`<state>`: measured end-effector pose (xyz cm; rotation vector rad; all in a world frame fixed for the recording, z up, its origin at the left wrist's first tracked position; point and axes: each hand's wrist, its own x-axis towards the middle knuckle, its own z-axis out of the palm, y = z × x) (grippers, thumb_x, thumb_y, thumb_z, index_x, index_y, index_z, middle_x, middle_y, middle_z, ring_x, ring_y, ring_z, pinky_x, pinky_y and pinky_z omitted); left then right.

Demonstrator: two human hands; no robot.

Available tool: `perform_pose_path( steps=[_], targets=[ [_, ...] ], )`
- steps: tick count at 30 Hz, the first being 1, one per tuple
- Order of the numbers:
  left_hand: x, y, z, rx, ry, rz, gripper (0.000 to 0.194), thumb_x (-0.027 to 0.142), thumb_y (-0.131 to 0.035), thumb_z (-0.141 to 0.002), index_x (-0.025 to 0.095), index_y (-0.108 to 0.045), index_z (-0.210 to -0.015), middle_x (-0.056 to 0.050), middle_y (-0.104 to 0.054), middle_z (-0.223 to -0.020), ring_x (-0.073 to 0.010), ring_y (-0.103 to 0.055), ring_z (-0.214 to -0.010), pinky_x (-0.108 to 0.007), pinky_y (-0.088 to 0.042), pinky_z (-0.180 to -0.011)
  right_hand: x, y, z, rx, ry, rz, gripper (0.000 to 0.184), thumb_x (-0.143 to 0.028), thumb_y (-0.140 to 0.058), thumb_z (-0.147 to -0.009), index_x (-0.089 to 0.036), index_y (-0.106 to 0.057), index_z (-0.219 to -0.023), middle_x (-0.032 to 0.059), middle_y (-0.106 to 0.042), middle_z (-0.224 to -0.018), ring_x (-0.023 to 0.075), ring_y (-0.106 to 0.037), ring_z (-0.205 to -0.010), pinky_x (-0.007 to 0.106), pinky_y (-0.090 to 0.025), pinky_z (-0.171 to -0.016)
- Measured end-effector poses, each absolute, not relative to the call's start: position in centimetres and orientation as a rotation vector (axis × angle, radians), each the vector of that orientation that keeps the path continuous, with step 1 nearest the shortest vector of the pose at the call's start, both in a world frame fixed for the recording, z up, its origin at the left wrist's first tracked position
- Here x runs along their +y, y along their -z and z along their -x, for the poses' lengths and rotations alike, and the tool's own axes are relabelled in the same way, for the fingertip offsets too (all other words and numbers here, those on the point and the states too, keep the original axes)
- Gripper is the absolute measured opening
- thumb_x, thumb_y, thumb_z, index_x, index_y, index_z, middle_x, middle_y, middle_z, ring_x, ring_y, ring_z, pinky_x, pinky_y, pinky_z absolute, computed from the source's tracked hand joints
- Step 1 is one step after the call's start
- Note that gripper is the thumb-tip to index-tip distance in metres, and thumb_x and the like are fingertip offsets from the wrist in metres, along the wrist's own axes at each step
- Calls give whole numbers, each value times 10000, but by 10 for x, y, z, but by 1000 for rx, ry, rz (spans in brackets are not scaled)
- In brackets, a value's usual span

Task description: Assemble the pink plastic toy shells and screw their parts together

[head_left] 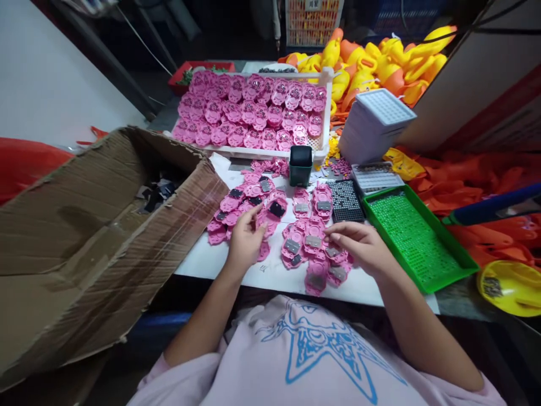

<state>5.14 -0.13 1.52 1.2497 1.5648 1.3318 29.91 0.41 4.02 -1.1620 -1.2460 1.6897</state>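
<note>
Grey-panel casings: the pink casings with grey panels (pixel 313 242) lie bunched on the table (pixel 253 279) in front of you, just left of your right grip.
Right grip: your right grip (pixel 361 242) reaches in with curled fingers at this bunch's right side; whether it pinches a casing, you cannot tell from here.
Left grip: your left grip (pixel 247 237) appears to be closed, thumb and fingers, on the left edge of a pink casing with a black panel (pixel 276 208).
Held casing: it lies to the right of and beyond your left grip, tilted, long axis seemingly slanting away from you; your left hand is clearly the nearer.
Cardboard box: left of you, the open cardboard box (pixel 181 225) holds black and white scraps (pixel 156 194).
Yellow dish: at far right, the yellow dish (pixel 518 282) carries small dark bits.
Green tray: right of your right grip, the green tray (pixel 450 278) has a perforated-looking floor; any contents are too fine to tell.
Dark cup: beyond your grips stands the dark cup (pixel 301 175), its inside too dark to read.
White crate: farther back, the white crate (pixel 253 151) holds rows of pink casings.
</note>
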Motion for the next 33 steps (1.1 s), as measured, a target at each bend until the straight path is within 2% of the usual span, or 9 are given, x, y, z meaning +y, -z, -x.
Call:
perform_pose_path(
  steps=[3,6,9,13,17,20,26,30,33],
  targets=[
    [-5,-36,-80,1201,-1282,-756,321,180,-721,-609,180,-628,-917,-26,-670,-860,-187,-646,-848,-397,-506,-877,-12,-35,-303,-1147,-1714,1057,228,-384,-736,-686,-194,-705,-807,23,-661,-701,87,-561,-600,227,-447,-529],
    [-8,-51,-110,1057,-1099,-526,160,125,-717,-542,134,-623,-671,-23,-657,-643,-207,-666,-743,-416,-538,-807,-21,-35,-307,-1068,-1622,1000,223,-392,-759,-661,-199,-691,-751,6,-645,-675,85,-556,-602,223,-454,-531],
    [-5,-60,-139,1079,-1073,-465,109,103,-719,-514,113,-631,-578,-28,-654,-587,-163,-644,-627,-312,-546,-671,-25,-39,-312,-976,-1537,1041,210,-379,-760,-661,-206,-686,-756,-11,-622,-622,83,-540,-557,222,-451,-503],
    [0,-65,-174,1044,-1068,-552,191,114,-800,-520,120,-634,-616,8,-647,-598,-98,-598,-550,-226,-515,-590,-25,-40,-324,-897,-1445,1102,208,-358,-752,-666,-204,-700,-796,11,-669,-679,109,-597,-603,251,-501,-542],
    [4,-66,-197,969,-1058,-639,243,169,-822,-568,137,-653,-740,15,-663,-688,-99,-618,-615,-229,-525,-642,-24,-36,-335,-871,-1337,1142,197,-367,-717,-712,-205,-712,-824,25,-698,-762,115,-616,-658,269,-526,-612],
    [6,-62,-203,950,-1103,-690,275,164,-818,-589,159,-667,-819,27,-670,-727,-94,-626,-665,-239,-526,-727,-23,-35,-338,-863,-1293,1175,193,-375,-704,-729,-204,-716,-819,18,-689,-731,105,-599,-635,256,-512,-601],
    [-10,-49,-194,1040,-1250,-742,284,202,-820,-594,162,-691,-844,-8,-706,-825,-158,-661,-802,-322,-518,-844,-32,-38,-324,-920,-1209,1227,143,-331,-725,-712,-203,-717,-774,16,-689,-717,110,-601,-634,254,-508,-598],
    [-29,-44,-176,1095,-1285,-754,281,266,-814,-610,144,-703,-836,-41,-720,-843,-194,-672,-825,-353,-527,-841,-46,-35,-303,-968,-1165,1236,165,-357,-704,-732,-197,-702,-773,21,-673,-692,119,-586,-603,258,-499,-548],
    [-43,-41,-156,1091,-1309,-804,276,288,-801,-631,147,-711,-851,-53,-725,-872,-202,-676,-833,-360,-532,-844,-55,-35,-285,-1044,-1175,1214,152,-353,-687,-754,-207,-696,-794,24,-677,-729,128,-601,-631,268,-509,-574]
  ],
)
